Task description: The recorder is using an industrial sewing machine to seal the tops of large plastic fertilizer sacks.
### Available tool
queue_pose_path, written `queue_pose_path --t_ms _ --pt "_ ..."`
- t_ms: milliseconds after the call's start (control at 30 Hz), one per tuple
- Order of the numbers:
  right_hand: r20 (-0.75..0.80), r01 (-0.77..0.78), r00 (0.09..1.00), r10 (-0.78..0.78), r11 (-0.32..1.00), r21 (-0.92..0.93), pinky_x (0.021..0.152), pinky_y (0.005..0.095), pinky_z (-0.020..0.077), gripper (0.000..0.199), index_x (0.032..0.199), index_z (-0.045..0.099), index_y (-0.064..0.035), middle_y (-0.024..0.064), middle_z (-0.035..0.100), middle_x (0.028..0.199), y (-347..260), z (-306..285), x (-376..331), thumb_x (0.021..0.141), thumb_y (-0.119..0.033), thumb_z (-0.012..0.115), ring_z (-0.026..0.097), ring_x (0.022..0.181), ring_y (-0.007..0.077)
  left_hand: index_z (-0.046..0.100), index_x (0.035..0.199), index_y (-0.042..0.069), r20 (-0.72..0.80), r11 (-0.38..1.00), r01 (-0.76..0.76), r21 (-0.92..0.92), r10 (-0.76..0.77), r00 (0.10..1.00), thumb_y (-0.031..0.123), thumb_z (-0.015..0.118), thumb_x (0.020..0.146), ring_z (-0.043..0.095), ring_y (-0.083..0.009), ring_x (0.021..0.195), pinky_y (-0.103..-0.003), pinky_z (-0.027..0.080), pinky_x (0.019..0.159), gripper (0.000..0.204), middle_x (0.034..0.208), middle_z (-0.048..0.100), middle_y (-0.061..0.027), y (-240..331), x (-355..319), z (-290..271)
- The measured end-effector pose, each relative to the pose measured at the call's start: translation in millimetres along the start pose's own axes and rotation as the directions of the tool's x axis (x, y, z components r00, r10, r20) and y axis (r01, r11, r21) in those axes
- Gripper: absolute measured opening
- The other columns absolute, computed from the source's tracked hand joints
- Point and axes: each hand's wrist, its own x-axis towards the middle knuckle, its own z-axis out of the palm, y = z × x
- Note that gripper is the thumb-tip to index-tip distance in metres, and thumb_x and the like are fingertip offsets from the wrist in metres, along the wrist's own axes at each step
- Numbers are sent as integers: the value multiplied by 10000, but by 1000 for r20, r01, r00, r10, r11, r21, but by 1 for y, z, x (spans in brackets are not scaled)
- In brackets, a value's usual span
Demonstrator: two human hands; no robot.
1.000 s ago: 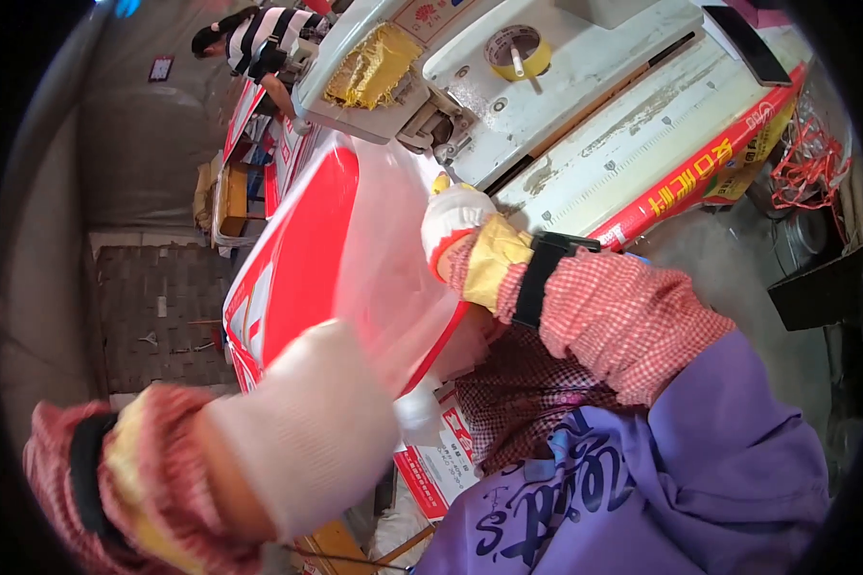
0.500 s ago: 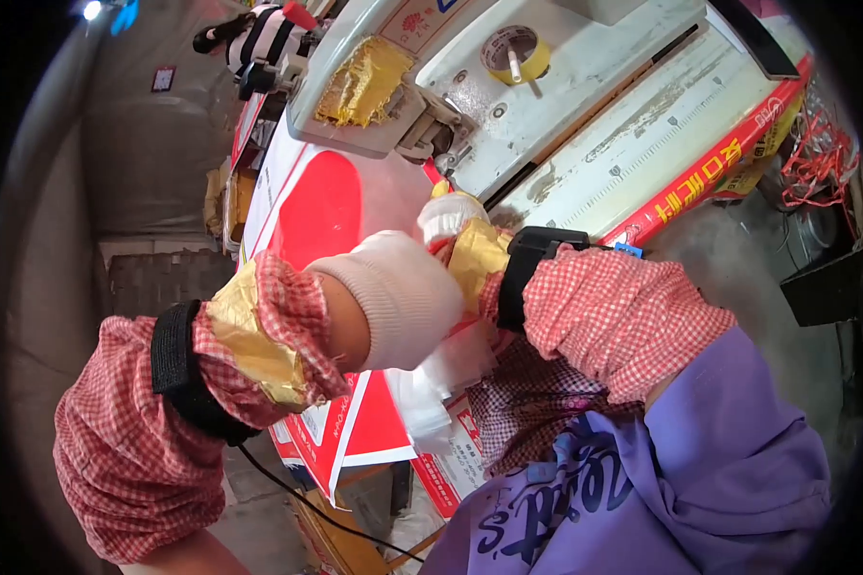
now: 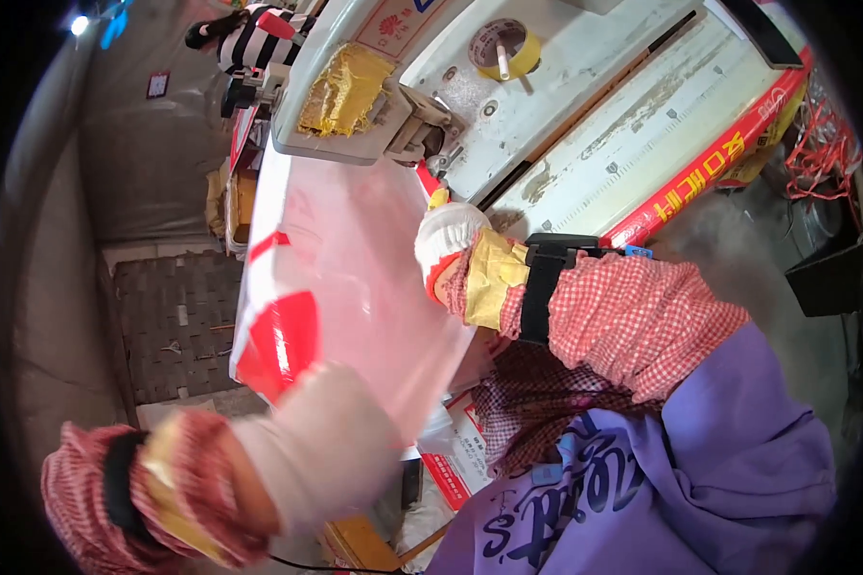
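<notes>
My left hand [image 3: 326, 441], in a white knitted glove, is smeared by motion at the lower left, over the near end of a red-and-white plastic bag [image 3: 283, 340]. Its fingers are hidden. A milky translucent film [image 3: 355, 240] covers much of the bag. My right hand [image 3: 449, 238], also gloved in white, is at the bag's right edge, just below the sewing machine head [image 3: 355, 91]. Its fingers, with yellow at the tip, seem closed on a red edge of the bag, though the glove hides most of them.
A yellow tape roll [image 3: 504, 50] with a white stick in it lies on the machine bed [image 3: 594, 144]. At the upper right is a black phone-like slab [image 3: 758, 34]. Red string [image 3: 823, 144] hangs at the far right. Printed sheets [image 3: 455, 455] lie below the bag.
My left hand has swung away from my right hand, toward the lower left. The translucent film now lies spread over the bag's red print. My right hand has stayed near the machine head.
</notes>
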Motion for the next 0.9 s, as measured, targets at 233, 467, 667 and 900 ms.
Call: queue_pose_path --t_ms 233,467,667,900 --pt "-3 -11 1000 11 992 125 564 343 478 218 910 612 -50 70 571 642 -4 3 -7 747 -179 545 580 605 239 625 606 93 -561 960 -234 -156 109 821 200 594 634 580 -261 625 -372 460 533 115 608 578 -80 30 61 -13" --pt "-3 -40 999 41 976 213 554 369 478 207 880 611 -46 90 578 637 2 3 -11 756 -193 534 585 606 268 609 741 89 -487 969 -186 -160 87 869 175 599 677 615 -281 656 -374 491 589 107 631 589 -99 12 61 -27" --pt "-2 -24 1000 26 958 285 546 392 477 204 855 610 -43 108 584 633 0 0 -17 763 -204 525 589 606 293 604 739 99 -559 985 69 -159 -147 816 183 588 684 560 -238 551 -339 452 539 102 571 541 -73 -62 10 -8" --pt "-5 -54 998 60 934 354 536 418 477 209 825 609 -39 129 590 628 8 -5 -18 772 -217 514 594 607 323 624 632 114 -829 879 -463 -112 174 532 125 609 545 564 -222 546 -316 460 495 89 571 544 -26 -5 0 19"
